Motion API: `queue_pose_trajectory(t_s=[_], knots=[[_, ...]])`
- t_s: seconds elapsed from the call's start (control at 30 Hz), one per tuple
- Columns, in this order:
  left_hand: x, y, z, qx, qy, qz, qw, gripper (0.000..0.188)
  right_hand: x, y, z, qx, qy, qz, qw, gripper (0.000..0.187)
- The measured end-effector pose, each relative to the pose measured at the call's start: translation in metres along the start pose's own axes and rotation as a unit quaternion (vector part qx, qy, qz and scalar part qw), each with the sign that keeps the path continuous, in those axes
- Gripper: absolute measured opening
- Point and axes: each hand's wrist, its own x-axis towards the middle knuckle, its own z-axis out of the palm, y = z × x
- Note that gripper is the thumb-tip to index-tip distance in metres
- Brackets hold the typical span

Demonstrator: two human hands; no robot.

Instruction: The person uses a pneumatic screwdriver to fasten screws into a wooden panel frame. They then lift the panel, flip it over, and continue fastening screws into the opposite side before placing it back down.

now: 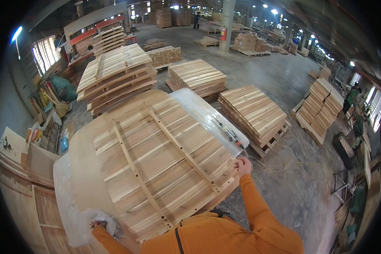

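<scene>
While the slatted wooden panel [161,165] is lying flat on the surface [82,156], the right hand [243,166] is gripping its far-right corner and the left hand [98,224] is closing on crumpled plastic sheet [78,211] at the near-left edge.

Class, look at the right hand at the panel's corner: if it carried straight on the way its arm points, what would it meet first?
Probably the tool lying on the plastic sheet, just beyond the right hand; depth is unclear.

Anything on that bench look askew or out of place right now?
The slatted wooden panel sits skewed, its near-right corner overhanging the bench edge by the right hand. A power tool lies loose near the plastic-covered bench edge. Left hand grips crumpled plastic.
</scene>
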Motion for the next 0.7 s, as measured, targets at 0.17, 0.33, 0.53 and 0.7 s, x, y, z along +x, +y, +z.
queue_pose_trajectory(t_s=[0.17,0.33,0.53,0.7], knots=[[-0.026,-0.001,0.023,-0.089,0.007,0.034,0.995,0.025,0.055,0.009,-0.024,0.207,0.145,0.1,0.962,0.011],[-0.058,-0.011,0.063,-0.188,-0.007,0.057,0.98,0.027,0.106,0.041,-0.038,0.451,0.14,0.264,0.841,0.02],[-0.097,-0.028,0.104,-0.265,-0.026,0.084,0.96,0.028,0.147,0.057,-0.017,0.584,0.158,0.396,0.69,0.051],[-0.113,-0.054,0.154,-0.311,-0.142,0.055,0.938,0.03,0.173,0.088,-0.015,0.62,0.11,0.416,0.656,0.072]])
